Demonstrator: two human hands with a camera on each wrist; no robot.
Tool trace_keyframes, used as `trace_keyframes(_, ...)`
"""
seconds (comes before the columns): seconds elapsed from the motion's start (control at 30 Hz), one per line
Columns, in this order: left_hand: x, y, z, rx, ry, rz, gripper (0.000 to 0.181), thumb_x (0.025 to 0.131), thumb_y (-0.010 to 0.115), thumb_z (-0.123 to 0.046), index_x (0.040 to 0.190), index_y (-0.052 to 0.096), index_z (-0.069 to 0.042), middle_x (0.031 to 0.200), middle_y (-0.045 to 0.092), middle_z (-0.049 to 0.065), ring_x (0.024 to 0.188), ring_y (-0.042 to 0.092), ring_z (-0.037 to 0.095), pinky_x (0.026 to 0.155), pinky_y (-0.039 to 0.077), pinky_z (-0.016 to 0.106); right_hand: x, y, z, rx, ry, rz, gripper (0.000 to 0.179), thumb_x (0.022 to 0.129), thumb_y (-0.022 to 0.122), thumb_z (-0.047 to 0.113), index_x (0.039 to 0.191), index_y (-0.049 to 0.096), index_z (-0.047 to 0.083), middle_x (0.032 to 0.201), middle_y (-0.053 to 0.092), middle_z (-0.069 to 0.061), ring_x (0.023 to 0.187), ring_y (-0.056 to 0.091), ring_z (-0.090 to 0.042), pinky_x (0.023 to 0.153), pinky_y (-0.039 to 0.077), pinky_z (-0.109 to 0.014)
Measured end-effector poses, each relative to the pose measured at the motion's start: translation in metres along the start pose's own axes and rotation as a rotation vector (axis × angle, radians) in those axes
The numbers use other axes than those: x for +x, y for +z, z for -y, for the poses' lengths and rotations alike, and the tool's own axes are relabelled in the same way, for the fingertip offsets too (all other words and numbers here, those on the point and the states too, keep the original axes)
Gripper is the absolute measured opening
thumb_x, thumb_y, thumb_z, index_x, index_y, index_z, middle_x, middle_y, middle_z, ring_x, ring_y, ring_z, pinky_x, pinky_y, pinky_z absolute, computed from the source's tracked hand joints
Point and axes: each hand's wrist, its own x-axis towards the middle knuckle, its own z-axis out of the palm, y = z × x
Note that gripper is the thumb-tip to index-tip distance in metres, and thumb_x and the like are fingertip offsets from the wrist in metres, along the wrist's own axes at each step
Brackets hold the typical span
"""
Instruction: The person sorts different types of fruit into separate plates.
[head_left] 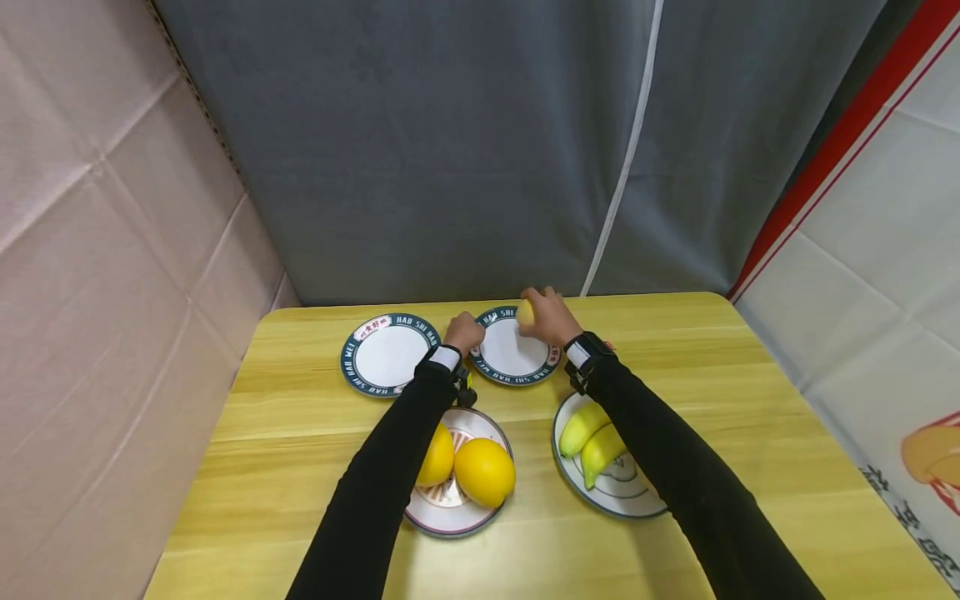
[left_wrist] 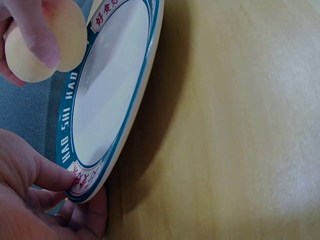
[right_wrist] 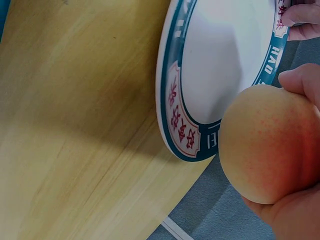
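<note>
My right hand (head_left: 551, 320) holds a peach (right_wrist: 267, 145), pale yellow with a red blush, beside the far right rim of a plate (head_left: 512, 350). This plate is white with a dark teal lettered rim. At its left edge, my left hand (left_wrist: 37, 192) pinches the rim, thumb on top and fingers beneath. The plate looks tilted up off the wooden table in both wrist views. In the left wrist view the right thumb lies across the peach, hiding part of it.
A matching teal-rimmed plate (head_left: 390, 355) lies to the left. Nearer stands a plate (head_left: 476, 427) with yellow-orange round fruits (head_left: 485, 472), partly behind the left sleeve. Bananas (head_left: 602, 452) lie on another plate (head_left: 621, 498) under the right forearm. A grey curtain (head_left: 450, 167) hangs behind the table.
</note>
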Motion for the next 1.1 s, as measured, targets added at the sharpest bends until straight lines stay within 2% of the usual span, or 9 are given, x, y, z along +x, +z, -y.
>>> trace_keyframes(0.37, -0.007, 0.001, -0.004, -0.007, -0.030, -0.001, 0.033, 0.105, 0.048, -0.004, 0.072, 0.048, -0.007, 0.066, 0.038, 0.004, 0.058, 0.046, 0.019, 0.054, 0.035, 0.028, -0.005, 0.004, -0.002, -0.005, 0.025, 0.026, 0.068, 0.093, 0.081, 0.023, 0.151, 0.051, 0.006, 0.142, 0.050, -0.029, 0.124, 0.051, -0.043, 0.104, 0.052, -0.056)
trace_keyframes(0.83, -0.014, -0.001, -0.005, -0.013, -0.012, -0.001, 0.039, 0.105, 0.047, -0.003, 0.067, 0.041, -0.010, 0.062, 0.034, 0.003, 0.054, 0.042, 0.018, 0.053, 0.034, 0.028, -0.007, 0.003, 0.002, -0.013, 0.044, 0.042, 0.070, 0.093, 0.082, 0.024, 0.153, 0.050, 0.006, 0.142, 0.050, -0.029, 0.124, 0.052, -0.043, 0.106, 0.052, -0.055)
trace_keyframes(1.1, -0.012, -0.002, -0.005, -0.015, -0.029, 0.004, 0.032, 0.105, 0.047, -0.003, 0.073, 0.048, -0.006, 0.066, 0.038, 0.004, 0.056, 0.045, 0.019, 0.053, 0.035, 0.028, -0.006, 0.004, 0.000, -0.004, 0.049, 0.029, 0.071, 0.092, 0.082, 0.026, 0.153, 0.050, 0.006, 0.142, 0.051, -0.028, 0.123, 0.053, -0.042, 0.107, 0.053, -0.056)
